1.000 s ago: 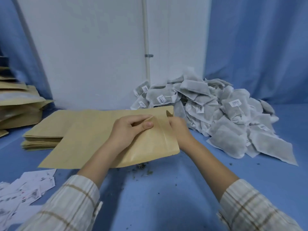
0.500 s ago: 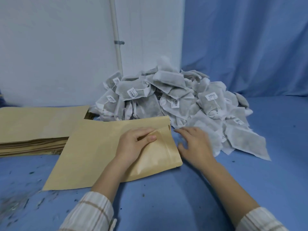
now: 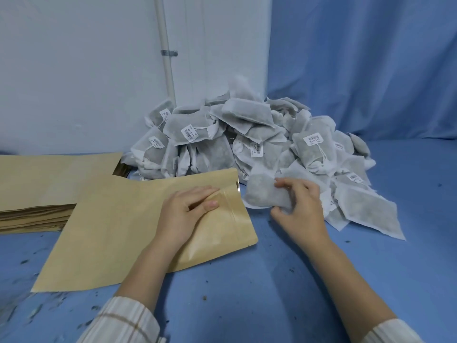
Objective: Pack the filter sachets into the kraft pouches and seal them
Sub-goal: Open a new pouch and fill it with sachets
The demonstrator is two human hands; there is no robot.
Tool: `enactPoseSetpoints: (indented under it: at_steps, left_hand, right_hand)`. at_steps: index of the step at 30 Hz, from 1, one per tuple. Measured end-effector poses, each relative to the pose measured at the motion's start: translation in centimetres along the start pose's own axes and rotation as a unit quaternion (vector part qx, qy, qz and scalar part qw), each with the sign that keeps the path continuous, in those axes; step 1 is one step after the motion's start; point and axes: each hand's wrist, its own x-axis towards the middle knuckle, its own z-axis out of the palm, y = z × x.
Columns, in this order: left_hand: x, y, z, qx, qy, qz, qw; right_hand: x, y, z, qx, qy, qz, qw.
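A flat kraft pouch [image 3: 118, 233] lies on the blue table with its zip mouth pointing right. My left hand [image 3: 188, 209] pinches the upper flap of that mouth between thumb and fingers. Just right of the mouth, my right hand [image 3: 300, 206] grips a white filter sachet [image 3: 262, 194] at the near edge of a big heap of sachets [image 3: 247, 134]. The sachet sits outside the pouch.
A stack of unused kraft pouches [image 3: 37, 189] lies at the left. White wall and a pipe [image 3: 167, 60] stand behind, a blue curtain [image 3: 366, 65] at the right. Dark crumbs dot the blue table [image 3: 247, 280] near me.
My right hand left the pouch mouth, moved right to the heap and closed on a sachet. My left hand kept its hold on the flap. The view swung right.
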Motion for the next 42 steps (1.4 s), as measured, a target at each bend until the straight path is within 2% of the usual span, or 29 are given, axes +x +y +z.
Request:
enactPoseSetpoints:
  at_steps: [3, 5, 7, 10, 12, 15, 18, 19, 21, 23, 24, 25, 26, 27, 28, 29, 30, 31, 32, 34, 36, 39, 41, 42]
  left_hand:
    - [0.0, 0.2, 0.2, 0.013, -0.001, 0.023, 1.0]
    - [-0.1, 0.6, 0.3, -0.003, -0.005, 0.025, 1.0]
    - [-0.1, 0.9, 0.4, -0.036, 0.001, -0.009, 0.999]
    - [0.0, 0.8, 0.1, -0.067, 0.023, -0.055, 0.996]
    - [-0.1, 1.2, 0.0, -0.077, 0.002, -0.057, 0.995]
    - [0.0, 2.3, 0.6, -0.1, -0.055, -0.037, 0.993]
    - [0.2, 3.4, 1.5, -0.115, -0.071, -0.013, 0.991]
    - [0.2, 3.5, 1.7, -0.111, -0.074, -0.007, 0.991]
    - [0.0, 3.6, 2.2, -0.082, -0.079, 0.007, 0.993]
    - [-0.2, 3.4, 2.5, -0.052, -0.067, 0.01, 0.996]
    - [-0.2, 3.3, 2.5, -0.052, -0.052, 0.0, 0.997]
    - [-0.3, 3.1, 2.5, -0.051, -0.034, -0.012, 0.998]
    - [-0.3, 2.9, 2.4, -0.045, -0.019, -0.018, 0.999]
    - [-0.3, 2.7, 2.4, -0.032, -0.005, -0.016, 0.999]
    - [-0.3, 2.5, 2.5, -0.02, 0.007, -0.014, 1.0]
    - [-0.3, 2.4, 2.6, -0.009, 0.018, -0.012, 1.0]
    - [-0.3, 2.4, 2.6, 0.0, 0.027, -0.009, 1.0]
    - [-0.3, 2.3, 2.7, 0.011, 0.032, -0.005, 0.999]
    - [-0.4, 2.3, 2.8, 0.022, 0.034, 0.0, 0.999]
    - [-0.4, 2.2, 2.9, 0.039, 0.033, 0.003, 0.999]
    - [-0.5, 2.2, 2.9, 0.046, 0.03, 0.001, 0.998]
    - [-0.5, 2.0, 2.8, 0.046, 0.033, -0.001, 0.998]
    - [-0.5, 1.8, 2.7, 0.045, 0.033, -0.003, 0.998]
    - [-0.5, 1.7, 2.7, 0.044, 0.032, -0.004, 0.999]
  right_hand:
    - [0.0, -0.5, 0.0, 0.045, -0.045, -0.053, 0.997]
    - [-0.1, -0.9, 0.0, 0.073, -0.088, -0.041, 0.993]
    - [-0.1, -1.0, -0.2, 0.105, -0.123, -0.023, 0.987]
    - [-0.1, -1.2, -0.9, 0.095, -0.173, -0.04, 0.98]
    - [0.0, -1.7, -0.8, 0.123, -0.207, -0.039, 0.97]
    - [0.1, -3.4, 0.6, 0.165, -0.178, -0.015, 0.97]
    - [0.5, -4.2, 1.6, 0.045, -0.106, 0.07, 0.991]
    - [0.6, -4.0, 1.5, 0.048, -0.121, 0.123, 0.984]
    - [0.4, -3.9, 1.1, 0.17, -0.194, 0.21, 0.943]
    - [0.1, -3.6, 0.7, 0.237, -0.31, 0.178, 0.903]
    - [0.0, -3.5, 0.7, 0.244, -0.337, 0.153, 0.896]
    - [0.1, -3.2, 0.8, 0.246, -0.331, 0.129, 0.902]
    - [0.1, -2.9, 0.7, 0.242, -0.292, 0.121, 0.917]
    - [0.2, -2.5, 0.7, 0.229, -0.21, 0.119, 0.943]
    - [0.4, -1.8, 0.7, 0.163, -0.102, 0.116, 0.975]
    - [0.5, -0.9, 0.5, 0.03, -0.003, 0.116, 0.993]
    - [0.6, 0.0, 0.2, -0.118, 0.056, 0.118, 0.984]
    - [0.6, 1.1, -0.1, -0.226, 0.07, 0.132, 0.963]
    - [0.6, 2.0, -0.5, -0.287, 0.051, 0.161, 0.943]
    - [0.6, 2.8, -1.0, -0.317, -0.004, 0.199, 0.927]
    - [0.8, 3.2, -1.1, -0.271, 0.002, 0.171, 0.947]
    - [1.1, 3.1, -1.7, -0.062, 0.071, 0.137, 0.986]
    - [1.4, 3.1, -2.8, 0.109, 0.073, 0.175, 0.976]
    - [1.5, 3.1, -3.4, 0.195, 0.065, 0.196, 0.959]
